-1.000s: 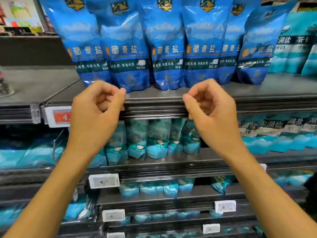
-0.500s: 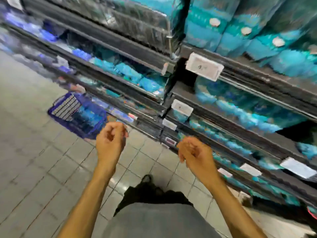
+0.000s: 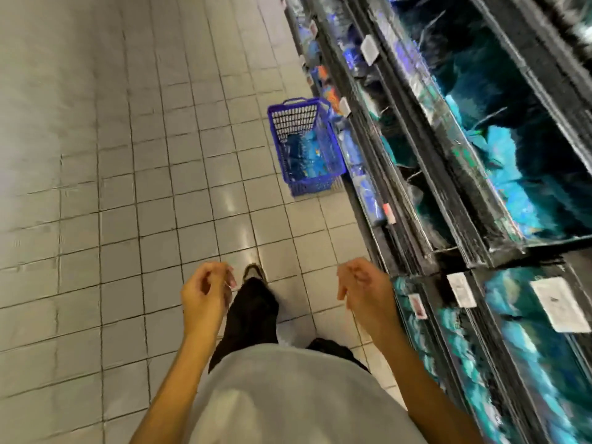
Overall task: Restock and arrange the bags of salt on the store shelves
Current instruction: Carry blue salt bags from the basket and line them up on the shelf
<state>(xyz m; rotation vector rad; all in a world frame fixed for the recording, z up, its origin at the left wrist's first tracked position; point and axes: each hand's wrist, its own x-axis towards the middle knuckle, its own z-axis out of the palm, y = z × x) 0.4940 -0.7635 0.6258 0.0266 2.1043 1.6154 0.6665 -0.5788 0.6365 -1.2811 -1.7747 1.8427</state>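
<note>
Floor (image 3: 134,187): pale tiles, to the left of and ahead of both hands.

Left hand (image 3: 205,293): fingers loosely curled, holding nothing, hanging over the floor, well apart from the other hand.

Leg and shoe (image 3: 253,274): dark trouser, between the two hands, stepping forward.

Basket (image 3: 304,145): blue plastic, on the floor well ahead of the hands, just beside the lowest shelf; blue bags of salt (image 3: 307,155) lie inside it.

Right hand (image 3: 362,290): fingers loosely curled, holding nothing, near the shelf edge.

Shelves (image 3: 448,174): to the right of the right hand, blurred; teal and blue packs and white price tags (image 3: 461,290) show.

Progress, as judged: shelves partly filled; the basket's bags remain to be shelved, and fetching them looks like the next step.
</note>
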